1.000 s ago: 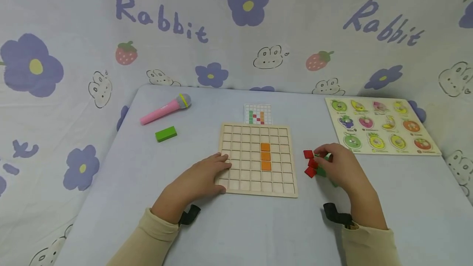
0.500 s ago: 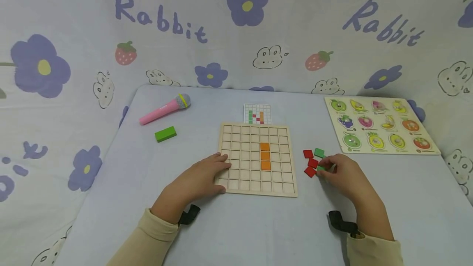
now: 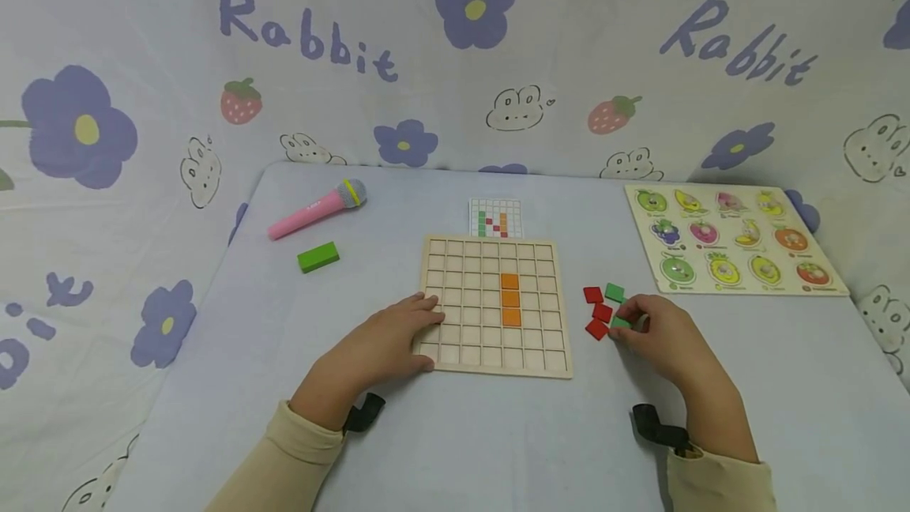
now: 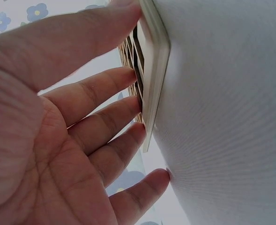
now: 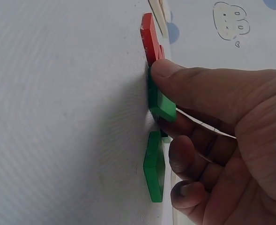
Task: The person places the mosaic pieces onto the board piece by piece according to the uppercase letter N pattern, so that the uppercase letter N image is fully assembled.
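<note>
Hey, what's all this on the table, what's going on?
A person is working with coloured tiles and a wooden grid board. Their left hand rests at the board's left edge, while their right hand pinches a green tile. Three orange tiles sit in a column on the board; three red tiles lie loose to its right. Beyond the board is a card with a green, red and orange pattern.

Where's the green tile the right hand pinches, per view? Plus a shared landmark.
Head: green tile right of the grid board, pinched by the right hand.
Left wrist: not in it.
Right wrist: green tile just right of centre.
Shared landmark, head and right wrist: that right hand.
</note>
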Demonstrator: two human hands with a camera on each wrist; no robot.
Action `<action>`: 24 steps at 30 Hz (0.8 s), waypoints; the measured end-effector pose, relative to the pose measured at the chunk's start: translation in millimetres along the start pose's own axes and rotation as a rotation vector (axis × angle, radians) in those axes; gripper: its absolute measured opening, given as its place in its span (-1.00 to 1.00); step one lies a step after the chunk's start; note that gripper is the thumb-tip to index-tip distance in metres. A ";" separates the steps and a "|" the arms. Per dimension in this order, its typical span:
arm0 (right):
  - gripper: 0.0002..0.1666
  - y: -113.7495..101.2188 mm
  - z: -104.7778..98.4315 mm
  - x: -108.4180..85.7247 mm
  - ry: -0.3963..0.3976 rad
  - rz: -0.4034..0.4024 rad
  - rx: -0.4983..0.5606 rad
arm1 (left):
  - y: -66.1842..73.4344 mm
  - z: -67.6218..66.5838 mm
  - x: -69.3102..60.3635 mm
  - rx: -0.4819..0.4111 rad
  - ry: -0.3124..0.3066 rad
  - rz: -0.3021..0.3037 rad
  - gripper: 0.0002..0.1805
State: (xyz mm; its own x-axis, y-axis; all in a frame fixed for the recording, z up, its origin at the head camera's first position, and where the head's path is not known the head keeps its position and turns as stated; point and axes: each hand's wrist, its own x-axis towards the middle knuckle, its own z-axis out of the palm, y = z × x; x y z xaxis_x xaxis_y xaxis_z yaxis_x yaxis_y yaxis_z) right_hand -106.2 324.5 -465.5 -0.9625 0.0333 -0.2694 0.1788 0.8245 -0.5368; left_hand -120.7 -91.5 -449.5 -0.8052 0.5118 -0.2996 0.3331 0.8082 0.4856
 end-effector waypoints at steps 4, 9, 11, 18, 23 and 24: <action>-0.60 -0.4 -0.3 0.6 -0.004 -0.004 -0.002 | 1.1 -1.4 -1.4 -0.003 -0.001 -0.001 -0.21; -0.56 -5.3 1.3 -0.3 0.003 -0.015 -0.004 | 0.0 -0.6 -0.5 0.002 -0.002 -0.002 -0.21; -0.57 -9.8 4.1 -0.2 0.010 -0.030 -0.009 | -1.2 0.4 0.5 0.005 0.000 -0.001 -0.21; -0.68 -22.5 15.4 0.7 0.035 -0.084 -0.034 | -2.9 2.4 2.3 0.009 0.002 -0.003 -0.21; -0.68 -27.3 17.4 -2.0 0.029 -0.060 -0.045 | -4.0 4.2 2.6 0.011 0.003 0.000 -0.21; -0.67 -28.1 17.8 -2.6 0.028 -0.052 -0.052 | -4.0 4.4 2.6 0.012 0.002 0.001 -0.21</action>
State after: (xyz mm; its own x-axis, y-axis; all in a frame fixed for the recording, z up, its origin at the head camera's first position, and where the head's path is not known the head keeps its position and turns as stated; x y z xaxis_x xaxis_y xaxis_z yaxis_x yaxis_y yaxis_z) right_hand -105.1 291.2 -463.9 -0.9757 0.0047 -0.2190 0.1179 0.8538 -0.5071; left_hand -121.9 -92.1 -455.8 -0.8060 0.5119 -0.2971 0.3395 0.8111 0.4763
